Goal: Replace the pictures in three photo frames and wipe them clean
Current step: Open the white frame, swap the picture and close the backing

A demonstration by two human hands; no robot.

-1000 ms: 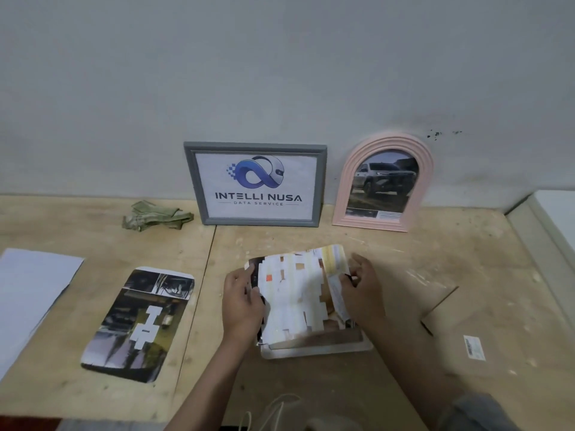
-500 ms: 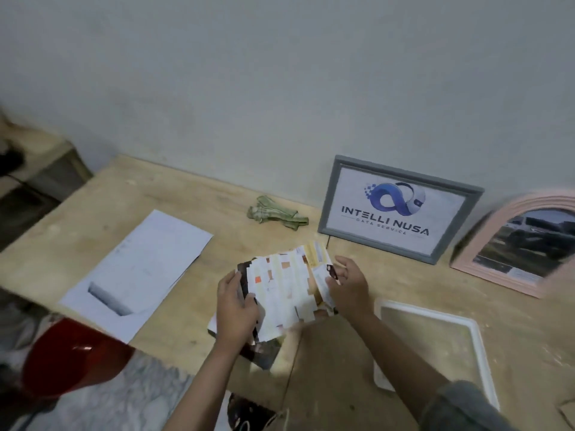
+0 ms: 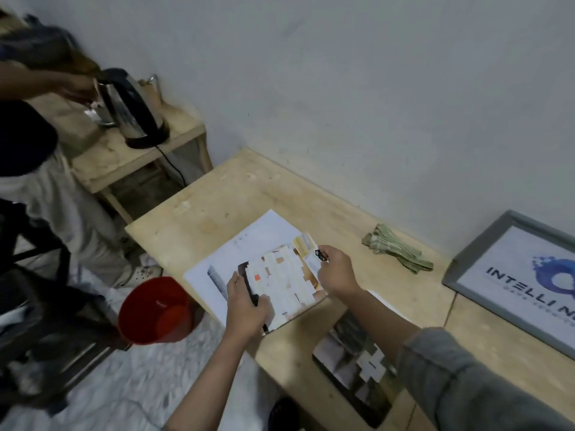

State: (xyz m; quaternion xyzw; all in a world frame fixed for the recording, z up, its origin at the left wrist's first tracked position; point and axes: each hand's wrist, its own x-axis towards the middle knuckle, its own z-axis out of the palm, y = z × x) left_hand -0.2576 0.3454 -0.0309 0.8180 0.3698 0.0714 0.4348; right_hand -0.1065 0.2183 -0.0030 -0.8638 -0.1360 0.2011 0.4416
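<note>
left hand [image 3: 245,306]: holds the picture's [image 3: 281,284] near edge
right hand [image 3: 337,270]: pinches its far corner
picture: up over the white paper [image 3: 249,244] on the tabletop [image 3: 224,194]
gray frame [image 3: 473,259]: leans by the wall

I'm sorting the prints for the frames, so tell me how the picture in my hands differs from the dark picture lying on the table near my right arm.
The held picture is gripped by the left hand and right hand; the dark picture lies flat on the wooden table. The held picture looks mostly white with orange and yellow patches; the dark picture is grey-black. The right arm partly covers the dark picture. Both are loose and unframed.
</note>
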